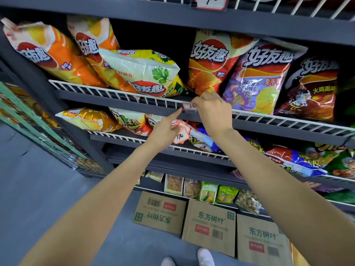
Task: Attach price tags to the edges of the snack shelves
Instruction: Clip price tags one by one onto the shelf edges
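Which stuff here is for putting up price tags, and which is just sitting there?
For the job: price tag at the shelf edge, spare tags, left hand, right hand.

Just sitting there: chip bags, cardboard boxes.

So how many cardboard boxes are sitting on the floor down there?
3, in a row under the lowest shelf: left box, middle box, right box. More could be hidden beyond the right edge.

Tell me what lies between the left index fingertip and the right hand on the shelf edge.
Head view: only the price tag, pinched by the right hand; the left hand points at its left end.
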Available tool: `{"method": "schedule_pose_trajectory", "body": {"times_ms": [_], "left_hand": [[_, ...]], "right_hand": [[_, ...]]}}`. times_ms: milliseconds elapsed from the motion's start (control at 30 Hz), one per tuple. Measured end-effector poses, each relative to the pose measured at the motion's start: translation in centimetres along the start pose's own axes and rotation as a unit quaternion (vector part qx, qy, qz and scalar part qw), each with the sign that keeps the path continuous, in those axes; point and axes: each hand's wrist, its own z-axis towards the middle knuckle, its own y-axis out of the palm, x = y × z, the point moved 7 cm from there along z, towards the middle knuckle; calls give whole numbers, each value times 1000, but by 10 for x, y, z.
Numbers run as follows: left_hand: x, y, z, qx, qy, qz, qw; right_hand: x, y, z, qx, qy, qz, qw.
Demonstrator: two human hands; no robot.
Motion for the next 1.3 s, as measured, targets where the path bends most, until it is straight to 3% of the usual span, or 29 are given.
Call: {"method": "schedule_pose_trajectory", "body": {"times_ms": [700,1300], "left_hand": [[8,-8,4,5,22,22,1000],[12,-11,2,2,17,45,999]], "right_hand": [[3,7,-9,53,34,27,998],[5,11,-15,28,57,21,998]]}}
